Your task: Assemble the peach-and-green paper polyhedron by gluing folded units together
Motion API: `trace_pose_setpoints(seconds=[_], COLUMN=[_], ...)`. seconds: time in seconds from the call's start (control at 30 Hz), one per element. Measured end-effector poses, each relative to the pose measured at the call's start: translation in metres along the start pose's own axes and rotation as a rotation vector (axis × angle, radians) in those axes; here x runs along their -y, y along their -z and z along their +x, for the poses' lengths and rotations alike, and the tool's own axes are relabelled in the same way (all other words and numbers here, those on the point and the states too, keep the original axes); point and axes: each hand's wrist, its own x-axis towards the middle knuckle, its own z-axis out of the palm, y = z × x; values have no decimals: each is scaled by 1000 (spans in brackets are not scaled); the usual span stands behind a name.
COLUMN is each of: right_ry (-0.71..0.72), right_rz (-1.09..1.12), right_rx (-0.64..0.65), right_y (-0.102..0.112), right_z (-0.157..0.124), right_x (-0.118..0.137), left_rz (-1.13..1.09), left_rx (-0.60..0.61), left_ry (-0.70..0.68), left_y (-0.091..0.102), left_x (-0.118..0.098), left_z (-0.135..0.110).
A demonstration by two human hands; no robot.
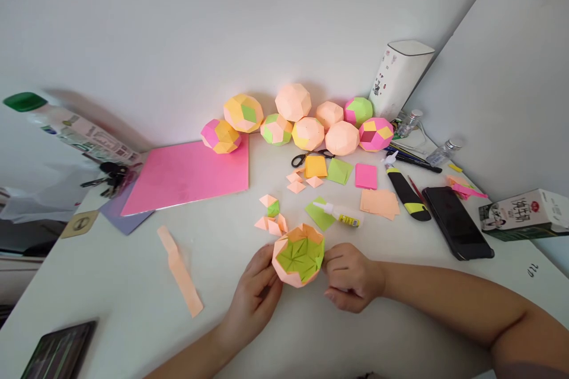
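Note:
A half-open folded-paper ball [299,253], peach outside with a green inside, is held over the table with its opening facing up. My left hand [256,287] grips its left side between thumb and fingers. On the opposite side, my right hand [352,277] is closed, its curled fingers touching the right edge; the fingertips are partly hidden. Just beyond the ball lie small folded peach pieces [269,224] and a green one [273,208]. A glue bottle [343,217] rests on a green paper square [318,214].
Finished paper balls [293,102] line the wall. Scissors [299,160], sticky-note stacks [365,176], peach sheets [379,203], a cutter [406,192] and a phone [456,222] lie right of centre. A pink board [191,174] and peach strip [182,272] are left; a milk carton [524,213] stands right.

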Motion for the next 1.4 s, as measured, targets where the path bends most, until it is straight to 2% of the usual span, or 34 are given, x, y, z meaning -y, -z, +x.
trace_pose_setpoints(seconds=[0.17,0.37,0.67,0.9,1.4], right_ry=[-16,-10,-104,-149,-163], right_rz=[-32,-37,-24,46,25], right_rx=[30,0,111,80,71], right_y=[0,0,-2,-2,-3], right_z=[0,1,1,3,3], right_x=[0,1,-1,-2,-3], left_rz=[-7,-4,32,66,62], left_rx=[12,15,3,12,8], left_ry=[-26,-22,-29,-52,-61], left_y=[1,1,0,0,-1], left_x=[-1,-1,-1,0,-1], left_z=[1,2,1,3,2])
